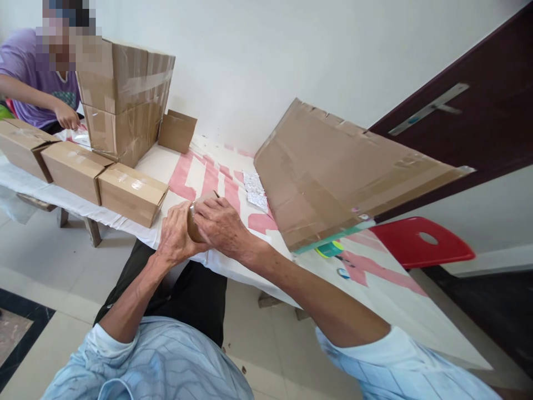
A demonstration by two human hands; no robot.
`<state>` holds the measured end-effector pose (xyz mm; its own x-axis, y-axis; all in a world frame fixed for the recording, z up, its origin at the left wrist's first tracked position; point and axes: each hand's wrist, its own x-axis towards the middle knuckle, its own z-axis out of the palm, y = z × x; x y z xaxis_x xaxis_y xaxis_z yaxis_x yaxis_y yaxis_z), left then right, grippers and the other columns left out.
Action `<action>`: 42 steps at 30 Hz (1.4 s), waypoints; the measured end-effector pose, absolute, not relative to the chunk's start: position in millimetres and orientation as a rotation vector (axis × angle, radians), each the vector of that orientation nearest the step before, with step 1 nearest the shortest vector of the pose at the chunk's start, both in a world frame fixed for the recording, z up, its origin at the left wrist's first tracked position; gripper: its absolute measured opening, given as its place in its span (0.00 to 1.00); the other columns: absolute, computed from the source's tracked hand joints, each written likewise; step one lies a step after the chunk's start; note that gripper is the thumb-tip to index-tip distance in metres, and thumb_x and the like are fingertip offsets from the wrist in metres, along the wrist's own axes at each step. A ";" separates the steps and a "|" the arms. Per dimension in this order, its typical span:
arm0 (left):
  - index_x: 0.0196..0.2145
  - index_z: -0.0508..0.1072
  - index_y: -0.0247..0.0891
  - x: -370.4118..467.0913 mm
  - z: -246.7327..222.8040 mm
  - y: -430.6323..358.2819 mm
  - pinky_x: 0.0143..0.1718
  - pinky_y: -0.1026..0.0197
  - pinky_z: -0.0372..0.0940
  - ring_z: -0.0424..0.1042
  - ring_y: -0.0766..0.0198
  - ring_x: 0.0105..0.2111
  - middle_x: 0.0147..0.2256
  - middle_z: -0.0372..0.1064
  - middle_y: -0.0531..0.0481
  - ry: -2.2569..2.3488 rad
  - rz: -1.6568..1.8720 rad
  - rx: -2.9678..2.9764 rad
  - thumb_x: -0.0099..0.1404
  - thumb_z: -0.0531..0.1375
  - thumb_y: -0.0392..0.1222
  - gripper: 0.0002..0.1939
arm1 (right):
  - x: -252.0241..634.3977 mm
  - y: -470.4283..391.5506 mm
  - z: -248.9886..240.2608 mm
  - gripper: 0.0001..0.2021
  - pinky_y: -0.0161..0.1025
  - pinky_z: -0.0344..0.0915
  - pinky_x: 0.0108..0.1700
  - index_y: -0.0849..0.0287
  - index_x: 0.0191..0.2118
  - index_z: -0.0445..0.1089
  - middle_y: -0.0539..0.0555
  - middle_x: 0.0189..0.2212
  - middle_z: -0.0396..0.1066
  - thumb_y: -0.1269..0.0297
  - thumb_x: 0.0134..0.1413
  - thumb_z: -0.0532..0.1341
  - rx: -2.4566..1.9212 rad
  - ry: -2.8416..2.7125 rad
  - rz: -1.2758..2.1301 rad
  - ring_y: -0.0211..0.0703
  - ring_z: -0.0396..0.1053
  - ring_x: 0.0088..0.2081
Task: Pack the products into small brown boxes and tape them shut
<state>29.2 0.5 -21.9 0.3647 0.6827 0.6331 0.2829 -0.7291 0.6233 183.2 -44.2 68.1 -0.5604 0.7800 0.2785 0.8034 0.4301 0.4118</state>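
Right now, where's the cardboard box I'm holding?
In the head view, the cardboard box is just left of centre, between your left hand and right hand, at the near table edge, right of the row of three boxes.

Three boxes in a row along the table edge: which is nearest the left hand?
The rightmost box, beside the left hand; the middle box and leftmost box sit farther left.
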 end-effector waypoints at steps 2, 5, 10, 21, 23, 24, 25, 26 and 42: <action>0.72 0.57 0.40 29.9 -22.1 0.6 0.66 0.35 0.65 0.68 0.33 0.66 0.65 0.68 0.31 0.826 1.321 2.230 0.51 0.80 0.54 0.59 | 182.1 -43.3 67.7 0.11 0.50 0.56 0.49 0.60 0.41 0.81 0.62 0.39 0.75 0.75 0.67 0.60 -1.467 -2.623 -0.814 0.56 0.62 0.45; 0.72 0.56 0.38 30.8 -22.8 0.7 0.65 0.35 0.65 0.68 0.33 0.66 0.65 0.67 0.29 0.817 1.338 2.228 0.50 0.80 0.53 0.59 | 180.8 -41.9 66.3 0.11 0.51 0.56 0.49 0.61 0.41 0.81 0.62 0.39 0.75 0.74 0.66 0.59 -1.486 -2.617 -0.832 0.56 0.62 0.45; 0.72 0.57 0.39 31.0 -21.2 -0.5 0.66 0.35 0.65 0.67 0.34 0.67 0.65 0.67 0.30 0.803 1.326 2.217 0.53 0.79 0.53 0.57 | 181.5 -40.4 64.5 0.12 0.52 0.56 0.49 0.61 0.41 0.80 0.62 0.39 0.74 0.75 0.66 0.58 -1.504 -2.602 -0.796 0.57 0.61 0.44; 0.70 0.58 0.40 28.3 -21.8 0.6 0.65 0.35 0.66 0.69 0.33 0.65 0.64 0.69 0.31 0.817 1.334 2.214 0.50 0.79 0.49 0.56 | 188.5 -48.6 66.3 0.09 0.50 0.62 0.51 0.58 0.40 0.77 0.61 0.42 0.76 0.73 0.66 0.59 -1.422 -2.518 -0.674 0.55 0.66 0.46; 0.69 0.59 0.40 24.7 -21.1 3.0 0.64 0.35 0.67 0.69 0.33 0.64 0.63 0.69 0.32 0.808 1.315 2.215 0.49 0.79 0.50 0.55 | 196.7 -52.8 71.5 0.10 0.51 0.64 0.53 0.58 0.44 0.77 0.61 0.45 0.75 0.70 0.70 0.57 -1.383 -2.342 -0.628 0.55 0.68 0.49; 0.69 0.60 0.40 22.3 -20.7 4.7 0.65 0.35 0.67 0.69 0.34 0.65 0.63 0.69 0.32 0.792 1.306 2.215 0.49 0.79 0.50 0.55 | 202.2 -54.9 73.9 0.10 0.52 0.66 0.55 0.58 0.46 0.76 0.62 0.47 0.75 0.68 0.71 0.56 -1.370 -2.236 -0.604 0.56 0.68 0.50; 0.69 0.60 0.41 19.5 -20.6 6.7 0.65 0.35 0.66 0.68 0.34 0.65 0.63 0.69 0.33 0.769 1.296 2.216 0.49 0.79 0.48 0.54 | 208.4 -56.7 75.3 0.11 0.53 0.66 0.57 0.57 0.49 0.76 0.62 0.48 0.75 0.66 0.72 0.56 -1.368 -2.133 -0.580 0.56 0.69 0.52; 0.69 0.60 0.41 16.3 -21.0 9.1 0.66 0.35 0.66 0.68 0.35 0.65 0.64 0.68 0.34 0.743 1.287 2.213 0.49 0.79 0.47 0.54 | 215.4 -58.3 75.3 0.11 0.54 0.67 0.58 0.57 0.51 0.75 0.62 0.49 0.74 0.64 0.73 0.56 -1.379 -2.042 -0.554 0.56 0.70 0.52; 0.75 0.54 0.39 -28.7 -65.7 62.3 0.70 0.37 0.62 0.58 0.31 0.73 0.73 0.55 0.30 0.653 0.943 1.846 0.46 0.81 0.54 0.66 | 258.1 -71.6 -31.3 0.23 0.64 0.64 0.69 0.56 0.58 0.76 0.65 0.60 0.72 0.47 0.68 0.62 -1.680 -1.640 -0.064 0.62 0.68 0.63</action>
<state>-28.7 62.3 -65.7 0.5635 0.7574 0.3300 0.0419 -0.4251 0.9042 258.1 -71.6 -31.3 0.1691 0.8303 0.5310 0.8693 0.1283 -0.4774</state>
